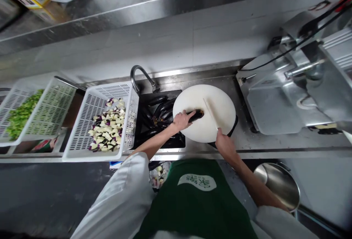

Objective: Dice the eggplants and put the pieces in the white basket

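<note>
A round white cutting board lies on the steel counter. My left hand holds a dark purple eggplant down near the board's left side, its index finger stretched along it. In my right hand, closed around the handle at the board's front edge, is a knife. Its blade stands edge-down to the right of the eggplant, apart from it. Several whole eggplants fill the sink just left of the board. Part of the held eggplant is hidden under my left fingers.
Left of the sink, a white basket contains cut eggplant pieces. Another basket farther left holds chopped greens. A curved faucet rises behind the sink. At the right stands a metal slicing machine; a steel pot sits below.
</note>
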Demonstrator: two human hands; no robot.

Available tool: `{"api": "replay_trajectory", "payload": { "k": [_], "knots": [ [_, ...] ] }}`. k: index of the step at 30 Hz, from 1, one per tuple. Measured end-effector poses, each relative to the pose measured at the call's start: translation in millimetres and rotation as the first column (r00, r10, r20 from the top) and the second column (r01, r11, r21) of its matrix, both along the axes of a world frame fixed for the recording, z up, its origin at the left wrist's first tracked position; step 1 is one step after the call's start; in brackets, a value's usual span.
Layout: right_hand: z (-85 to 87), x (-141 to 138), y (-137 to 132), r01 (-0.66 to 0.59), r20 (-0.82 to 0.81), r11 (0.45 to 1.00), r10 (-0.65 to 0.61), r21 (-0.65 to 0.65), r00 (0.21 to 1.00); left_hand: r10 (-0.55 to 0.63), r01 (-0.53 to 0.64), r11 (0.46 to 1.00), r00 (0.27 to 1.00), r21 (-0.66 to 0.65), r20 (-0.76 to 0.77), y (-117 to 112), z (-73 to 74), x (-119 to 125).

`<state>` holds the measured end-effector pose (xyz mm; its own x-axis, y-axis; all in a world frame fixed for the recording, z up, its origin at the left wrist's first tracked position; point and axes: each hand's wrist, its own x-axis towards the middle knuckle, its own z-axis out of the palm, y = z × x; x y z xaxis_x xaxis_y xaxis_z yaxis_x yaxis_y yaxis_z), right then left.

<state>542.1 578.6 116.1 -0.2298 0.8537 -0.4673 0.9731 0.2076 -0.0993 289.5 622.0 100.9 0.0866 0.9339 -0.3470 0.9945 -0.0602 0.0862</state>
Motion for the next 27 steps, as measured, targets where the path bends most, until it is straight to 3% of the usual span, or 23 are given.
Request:
{"api": "replay_trajectory", "payload": {
  "k": [6, 13, 17, 22, 27],
  "knots": [
    [14.2, -32, -18, -0.143, 0.017, 0.989, 0.144, -0.034, 0.989, -0.027, 0.021, 0.996, 0.997, -0.083, -0.066, -5, 16.3, 13],
    [15.9, -39, -20, -0.165, 0.032, 0.986, 0.164, 0.018, 0.986, -0.019, 0.009, 0.992, 0.997, -0.129, -0.073, 10, 25.2, 23],
    [13.7, -50, -9, -0.152, 0.007, 0.988, 0.152, 0.015, 0.988, -0.002, -0.008, 0.990, 0.998, -0.143, -0.068, 11, 27.5, 27],
    [3.5, -56, 26, -0.158, -0.020, 0.987, 0.157, -0.030, 0.987, -0.001, -0.003, 0.993, 0.999, -0.122, -0.033, 8, 18.8, 18],
    [1.1, -30, 55, -0.139, -0.106, 0.986, 0.129, -0.093, 0.986, -0.019, 0.019, 0.997, 1.000, -0.080, -0.001, 0, 0.3, -1]
  ]
}}
